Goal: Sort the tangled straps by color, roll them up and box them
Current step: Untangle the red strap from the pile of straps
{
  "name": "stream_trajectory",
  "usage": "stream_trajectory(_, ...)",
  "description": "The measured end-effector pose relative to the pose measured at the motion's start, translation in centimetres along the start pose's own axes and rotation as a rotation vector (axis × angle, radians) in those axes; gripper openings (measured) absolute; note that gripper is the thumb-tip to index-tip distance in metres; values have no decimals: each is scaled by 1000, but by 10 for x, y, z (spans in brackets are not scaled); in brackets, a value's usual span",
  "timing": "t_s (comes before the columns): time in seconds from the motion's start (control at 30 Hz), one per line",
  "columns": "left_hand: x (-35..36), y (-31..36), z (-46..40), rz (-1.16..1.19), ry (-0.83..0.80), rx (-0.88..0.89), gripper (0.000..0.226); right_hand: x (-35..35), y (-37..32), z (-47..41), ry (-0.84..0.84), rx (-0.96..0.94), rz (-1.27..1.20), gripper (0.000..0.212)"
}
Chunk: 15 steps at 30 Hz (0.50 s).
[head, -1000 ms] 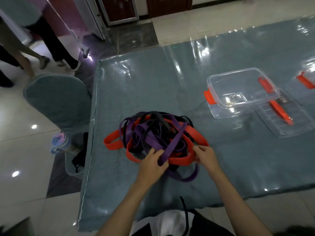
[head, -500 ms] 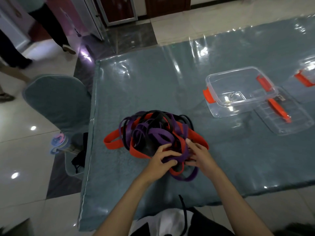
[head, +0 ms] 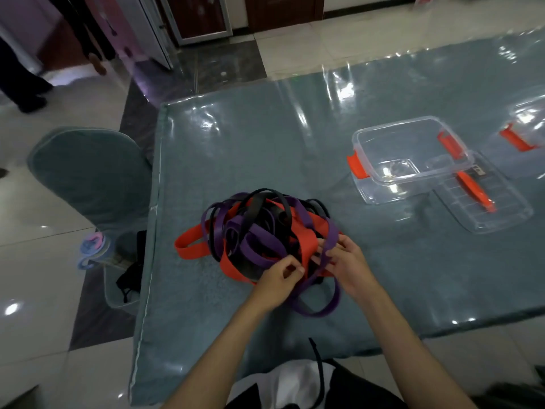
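On the table (head: 236,149), both hands pinch purple strap (head: 317,312) in the tangle (head: 259,231); left hand (head: 278,280) fingertips hidden, right hand (head: 349,265).

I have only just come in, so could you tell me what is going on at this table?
A person is untangling a heap of purple, orange and black straps on the table. The left hand and the right hand both pinch at a purple strap on the near side of the heap. The clear box, beside its lid, has no straps in it yet.
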<state>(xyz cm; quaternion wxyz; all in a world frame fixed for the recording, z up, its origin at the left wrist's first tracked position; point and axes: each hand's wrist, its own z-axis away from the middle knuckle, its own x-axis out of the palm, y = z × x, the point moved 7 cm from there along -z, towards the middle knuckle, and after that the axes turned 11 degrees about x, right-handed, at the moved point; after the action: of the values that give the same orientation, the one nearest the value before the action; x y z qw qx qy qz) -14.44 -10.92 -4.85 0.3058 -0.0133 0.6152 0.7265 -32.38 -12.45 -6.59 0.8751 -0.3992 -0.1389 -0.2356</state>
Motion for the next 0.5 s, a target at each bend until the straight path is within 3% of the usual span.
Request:
stream_trajectory(0.2,3,10,-4,235,274,-68,22,-7,-13,9,-98,32,-54,14)
stream_trajectory(0.4,8,20,-15,275,119,10,23,-4,-9,8,-144,-11,21,23)
stream_trajectory(0.5,-7,25,-17,212,175,60,15,-4,-11,5,-175,-18,-62,33)
